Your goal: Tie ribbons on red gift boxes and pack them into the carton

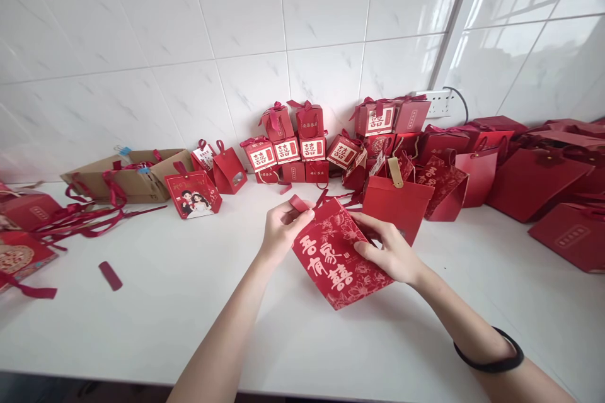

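Observation:
A flat red paper bag (338, 258) with white characters and a floral print is held above the white table (189, 302), tilted. My left hand (282, 230) pinches its upper left corner, where a small red flap (299, 203) sticks up. On the bag's right edge, my right hand (390, 250) grips with the thumb on the front and fingers behind. A black band (491, 362) circles my right wrist.
Small red gift boxes (293, 148) are stacked against the tiled wall. Larger red bags (529, 179) fill the right side. An open cardboard box (127, 179) with red ribbons (85, 214) sits at left. A loose red strip (110, 275) lies on the table.

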`<state>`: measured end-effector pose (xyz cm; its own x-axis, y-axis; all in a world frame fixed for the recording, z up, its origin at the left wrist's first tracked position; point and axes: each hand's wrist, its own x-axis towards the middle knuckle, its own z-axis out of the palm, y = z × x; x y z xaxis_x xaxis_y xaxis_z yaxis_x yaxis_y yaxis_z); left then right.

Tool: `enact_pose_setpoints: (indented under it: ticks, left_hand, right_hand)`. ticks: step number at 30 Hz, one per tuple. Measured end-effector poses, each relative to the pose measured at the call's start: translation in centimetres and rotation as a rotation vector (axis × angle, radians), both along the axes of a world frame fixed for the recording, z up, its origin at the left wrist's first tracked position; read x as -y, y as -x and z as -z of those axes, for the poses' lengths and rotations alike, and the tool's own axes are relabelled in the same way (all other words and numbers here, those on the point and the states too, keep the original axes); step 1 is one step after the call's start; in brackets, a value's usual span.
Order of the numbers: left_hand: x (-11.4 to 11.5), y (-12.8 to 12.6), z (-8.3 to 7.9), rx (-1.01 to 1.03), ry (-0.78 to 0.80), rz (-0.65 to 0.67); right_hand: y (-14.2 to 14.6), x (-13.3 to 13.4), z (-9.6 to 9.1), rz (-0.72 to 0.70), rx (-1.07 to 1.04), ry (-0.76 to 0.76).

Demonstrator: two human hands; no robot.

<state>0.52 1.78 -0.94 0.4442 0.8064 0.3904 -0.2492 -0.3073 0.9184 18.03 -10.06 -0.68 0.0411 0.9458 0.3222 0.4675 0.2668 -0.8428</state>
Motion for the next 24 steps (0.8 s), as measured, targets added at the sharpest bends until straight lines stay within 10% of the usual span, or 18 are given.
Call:
enact_pose_setpoints:
  ticks: [11,24]
  left_hand:
    - [0.11,0.19,-0.09,-0.052,0.05,0.121]
    - [0.83,0.04,-0.32,-0.09,-0.152,-0.036]
  right_hand:
    - [-0.14,-0.06,-0.05,0.021,0.026,-0.009]
    - [-0.01,-0.01,-0.1,0.018,0.026,-0.026]
